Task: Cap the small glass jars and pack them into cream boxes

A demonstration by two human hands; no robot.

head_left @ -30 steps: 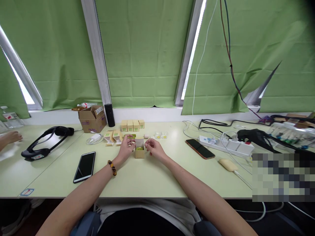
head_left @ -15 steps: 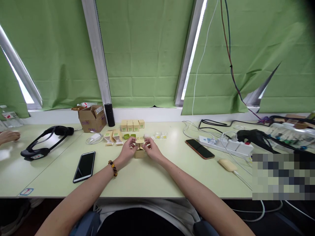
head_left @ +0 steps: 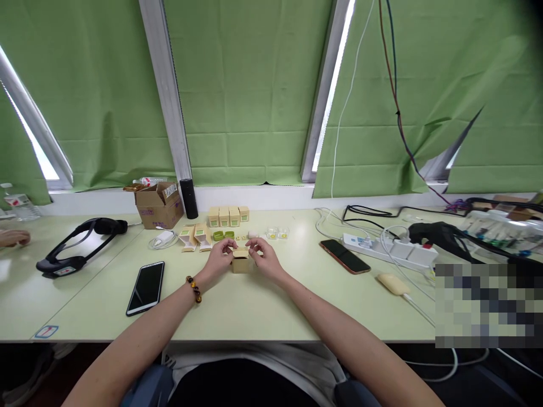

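A small tan cardboard box stands on the table in front of me. My left hand is at its left side, with curled fingers against the top edge. From the other side, my right hand holds the box's upper right edge in the same way. The flap at the top lies low between my fingertips, and a dark gap shows under it. Just behind are green pieces, tiny yellowish bits and clear little containers. Two opened tan boxes lie to the left.
Several closed tan boxes stand in a row at the back. Phones lie on both sides. A headset, a carton, a power strip and cables surround the work area. Another person's hand rests far left.
The box's raised top flap has come down between my hands. My fingers have shifted slightly about the box's top. The other person's hand at far left has moved a little.
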